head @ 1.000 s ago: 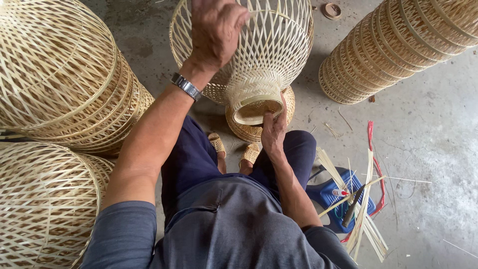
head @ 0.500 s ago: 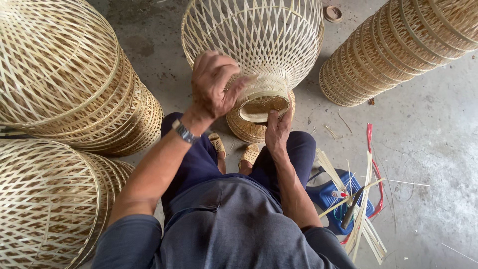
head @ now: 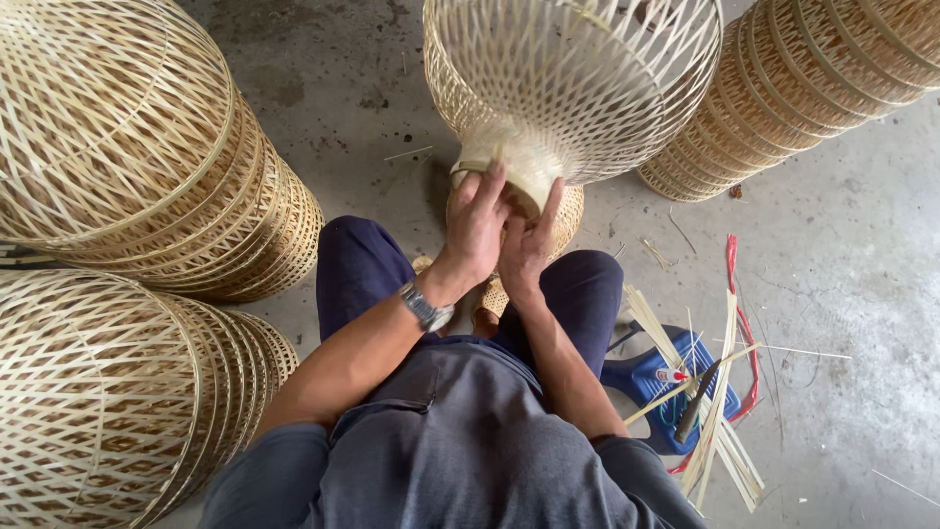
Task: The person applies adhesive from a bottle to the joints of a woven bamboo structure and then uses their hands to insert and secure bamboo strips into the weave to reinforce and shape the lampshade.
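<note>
Concrete floor (head: 862,245) crowded with woven bamboo baskets (head: 127,176).

One open-weave bamboo basket (head: 578,88) sits in two hands. Three stacks of baskets (head: 127,157) surround it. One blue stool (head: 651,377).
</note>
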